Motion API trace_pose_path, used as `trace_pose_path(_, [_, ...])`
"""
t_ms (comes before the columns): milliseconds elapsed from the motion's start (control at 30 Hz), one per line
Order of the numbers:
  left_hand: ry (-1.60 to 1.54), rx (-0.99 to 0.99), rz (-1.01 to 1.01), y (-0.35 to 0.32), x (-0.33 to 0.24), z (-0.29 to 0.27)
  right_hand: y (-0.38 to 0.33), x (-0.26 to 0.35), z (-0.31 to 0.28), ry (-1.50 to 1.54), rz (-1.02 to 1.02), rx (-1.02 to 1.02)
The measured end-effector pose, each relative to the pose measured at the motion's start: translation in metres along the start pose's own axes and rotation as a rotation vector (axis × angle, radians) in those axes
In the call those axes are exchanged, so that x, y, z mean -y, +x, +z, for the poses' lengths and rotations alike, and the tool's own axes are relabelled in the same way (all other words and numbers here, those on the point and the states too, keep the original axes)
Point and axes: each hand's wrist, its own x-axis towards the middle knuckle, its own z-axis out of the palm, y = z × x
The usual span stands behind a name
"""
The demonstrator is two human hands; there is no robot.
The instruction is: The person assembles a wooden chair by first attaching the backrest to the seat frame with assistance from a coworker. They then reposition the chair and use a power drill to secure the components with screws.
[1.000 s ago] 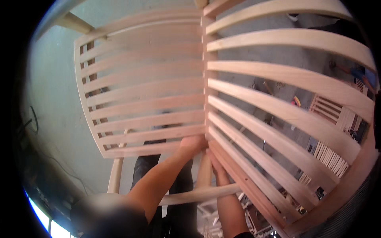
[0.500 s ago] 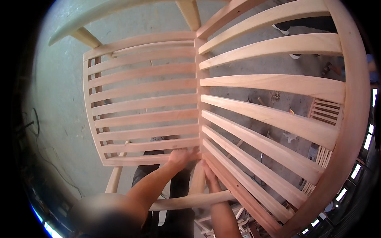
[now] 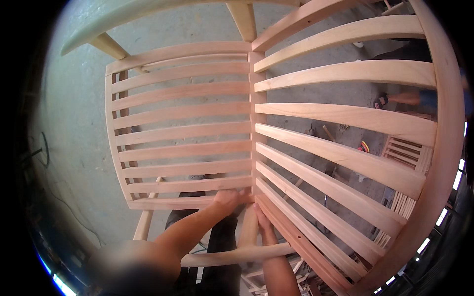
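Chair [image 3: 253,123], wooden, slatted: seat at left, back at right, the two meeting along a middle rail. Left hand [image 3: 228,200]: at the near end of that rail, over the near edge of the seat; fingers curled together, tips hard to make out, whether clamped on the wood cannot be told. Right hand [image 3: 261,215]: just beside, to the right and a little nearer, between the near leg [image 3: 249,228] and the back's near edge; fingers partly hidden, their hold cannot be told.

Edges: seat's left end ends over grey floor [image 3: 76,148], where a dark cable [image 3: 74,209] lies; gaps between slats open onto more floor. Near armrest [image 3: 237,255] crosses in front of the right forearm, limiting room on the near side. Far armrest [image 3: 148,12] runs along the far left, cut off at the top.

Seen through the back: slatted pieces [image 3: 402,150] on the floor, a co-worker's foot [image 3: 380,100], partly covered. Blurred: a rounded patch [image 3: 131,259] at near left, kind not discernible.
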Motion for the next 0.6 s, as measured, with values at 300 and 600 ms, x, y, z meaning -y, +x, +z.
trace_pose_path(300, [-0.200,0.140,-0.077,0.004,0.008,-0.002,0.000,0.013,0.001,0.050,0.008,0.004])
trace_pose_path(600, [-0.191,0.121,-0.105,0.008,0.006,0.004,-0.001,0.019,0.009,-0.045,0.084,-0.068])
